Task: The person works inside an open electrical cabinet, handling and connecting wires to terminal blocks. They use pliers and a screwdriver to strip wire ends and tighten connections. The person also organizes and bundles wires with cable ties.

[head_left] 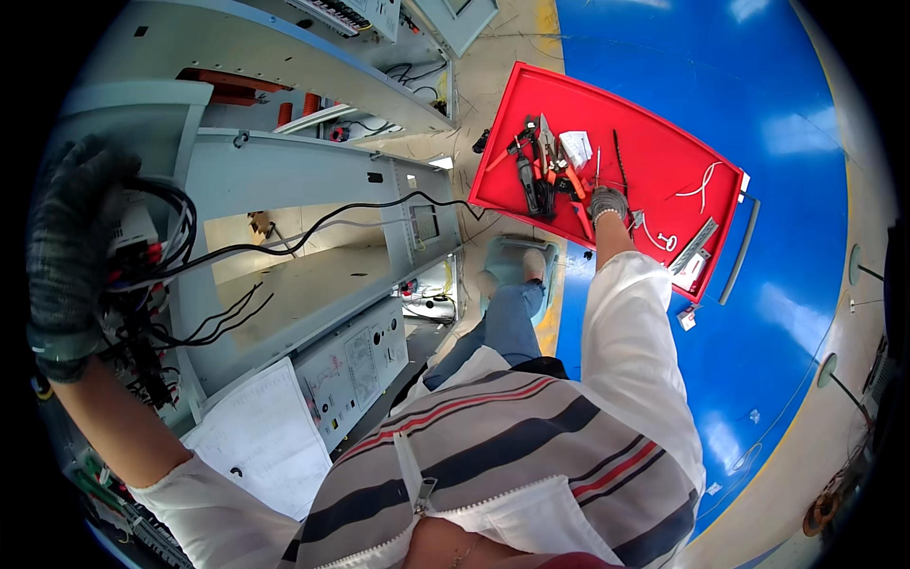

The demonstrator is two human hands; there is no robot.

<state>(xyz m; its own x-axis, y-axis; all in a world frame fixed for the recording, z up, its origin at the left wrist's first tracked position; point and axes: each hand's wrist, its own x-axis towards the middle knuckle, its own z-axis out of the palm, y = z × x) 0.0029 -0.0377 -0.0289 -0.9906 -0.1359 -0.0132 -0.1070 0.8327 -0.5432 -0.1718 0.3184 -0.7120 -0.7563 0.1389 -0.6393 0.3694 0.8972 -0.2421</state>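
In a grey glove, my right hand (pixel 608 202) reaches into a red tray (pixel 654 121), its fingers curled. A thin-shafted tool (pixel 597 169) sticks out past them, its other end hidden. Left of that hand lie pliers (pixel 545 140), a black-handled tool (pixel 527 180) and several red-handled tools. My left hand (pixel 71 251), in a dark glove, is raised at the far left beside bundled black wires (pixel 175 204) and a cluster of electrical parts. Motion smears its fingers, so I cannot tell whether they grip a wire. One long black cable (pixel 351 206) runs from there toward the tray.
Grey metal cabinet frames (pixel 284 180) fill the left side. A paper sheet (pixel 261 431) lies by a control panel (pixel 355 370). The tray also holds white cable ties (pixel 703 188) and a slotted strip (pixel 694 245). Below me is a low stool (pixel 517 251); blue floor (pixel 654 43) extends rightward.
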